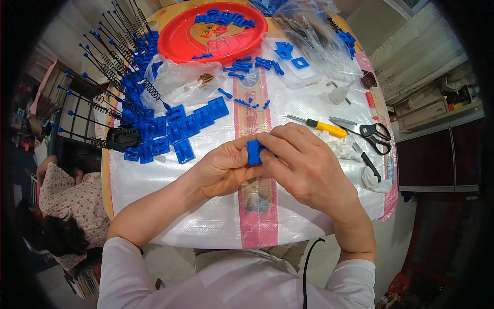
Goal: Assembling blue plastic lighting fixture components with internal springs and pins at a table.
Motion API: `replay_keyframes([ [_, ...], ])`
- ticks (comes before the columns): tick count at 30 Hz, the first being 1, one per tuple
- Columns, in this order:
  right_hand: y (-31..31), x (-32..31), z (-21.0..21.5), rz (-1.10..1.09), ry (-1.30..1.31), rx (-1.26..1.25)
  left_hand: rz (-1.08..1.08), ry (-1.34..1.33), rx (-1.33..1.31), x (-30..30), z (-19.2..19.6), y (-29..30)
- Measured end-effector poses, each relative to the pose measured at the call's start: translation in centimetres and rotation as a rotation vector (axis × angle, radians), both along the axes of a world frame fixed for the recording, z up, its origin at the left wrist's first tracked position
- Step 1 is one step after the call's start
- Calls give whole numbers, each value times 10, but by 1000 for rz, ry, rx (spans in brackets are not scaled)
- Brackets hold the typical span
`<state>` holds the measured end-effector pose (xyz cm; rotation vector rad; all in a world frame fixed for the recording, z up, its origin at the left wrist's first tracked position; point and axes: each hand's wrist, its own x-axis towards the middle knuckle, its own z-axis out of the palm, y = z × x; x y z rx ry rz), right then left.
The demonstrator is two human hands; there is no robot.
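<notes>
- While both hands meet above the tabletop (pixel 206 221), a small blue plastic block (pixel 253 152) sits between them.
- Left hand (pixel 224 170) pinches its left side.
- Right hand (pixel 303 165) grips its right edge with fingertips.

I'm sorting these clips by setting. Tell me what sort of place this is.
Probably a home used for piecework assembly. A table covered with woven plastic sheeting holds a red tray of small blue plastic parts, and household cabinets stand at the right. Both hands hold a blue plastic piece.
</notes>
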<state>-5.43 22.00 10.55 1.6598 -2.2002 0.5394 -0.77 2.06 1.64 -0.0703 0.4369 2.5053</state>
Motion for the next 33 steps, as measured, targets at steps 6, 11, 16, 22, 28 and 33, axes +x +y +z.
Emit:
replay_keyframes([
  [6,0,0,0,-3,1,9,-4,5,-8,-1,0,0],
  [11,0,0,-1,4,20,-6,2,8,-8,0,1,0],
  [16,-1,-2,-4,23,74,-26,6,8,-12,1,-2,-1],
  [22,-1,-2,-4,17,80,-13,2,8,-12,1,-2,-1],
  [28,-1,-2,-4,22,54,-21,11,24,-13,1,-2,0],
  [33,-1,-2,-3,15,67,-26,18,36,-3,1,-3,-1],
])
